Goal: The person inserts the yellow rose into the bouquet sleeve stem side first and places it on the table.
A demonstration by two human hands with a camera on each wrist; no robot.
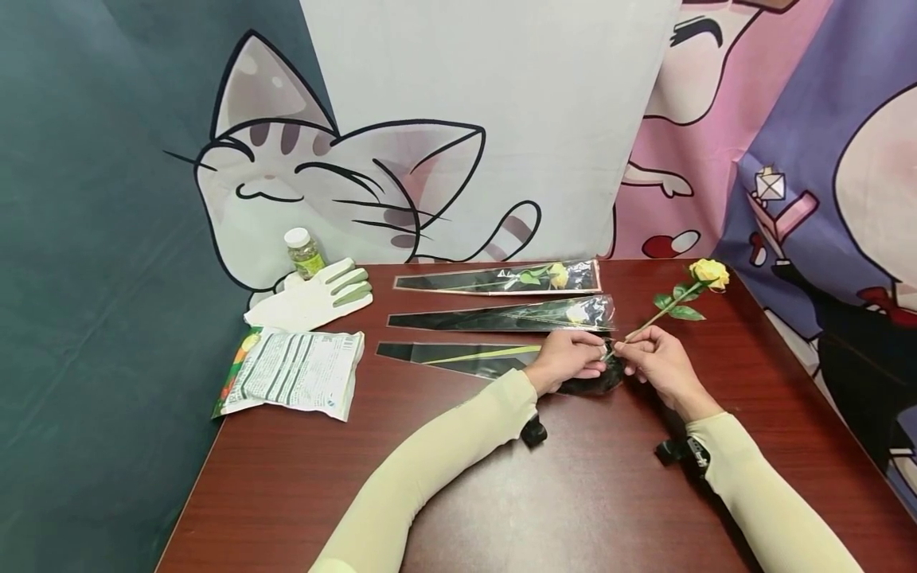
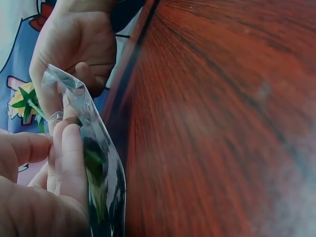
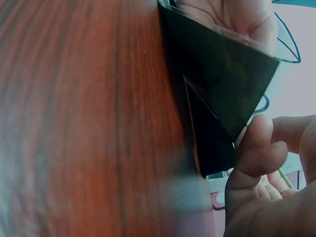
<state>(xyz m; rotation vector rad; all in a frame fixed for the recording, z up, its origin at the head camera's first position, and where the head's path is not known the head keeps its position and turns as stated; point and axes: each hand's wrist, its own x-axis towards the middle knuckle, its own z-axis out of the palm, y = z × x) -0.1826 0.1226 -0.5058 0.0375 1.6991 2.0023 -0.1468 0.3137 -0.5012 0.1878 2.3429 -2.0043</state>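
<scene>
My left hand [image 1: 569, 360] holds the mouth of a black-and-clear flower sleeve [image 1: 458, 362], the nearest of three on the table. A yellow-green strip shows through this sleeve's film. In the left wrist view, clear film [image 2: 69, 81] stands up around the left fingertips. My right hand [image 1: 666, 368] pinches the stem of a yellow rose [image 1: 709, 273] close to that mouth. The bloom and green leaves point away to the back right. Both hands' fingertips are close together at the opening. In the right wrist view, the sleeve's dark back [image 3: 222, 69] hides part of the left hand.
Behind lie a sleeve with a pale flower [image 1: 487, 316] and another with a yellow rose [image 1: 494, 280]. To the left are white gloves [image 1: 308, 302], a lidded jar [image 1: 304, 253] and a plastic packet [image 1: 301, 370]. A printed cloth [image 1: 494, 72] hangs behind the table.
</scene>
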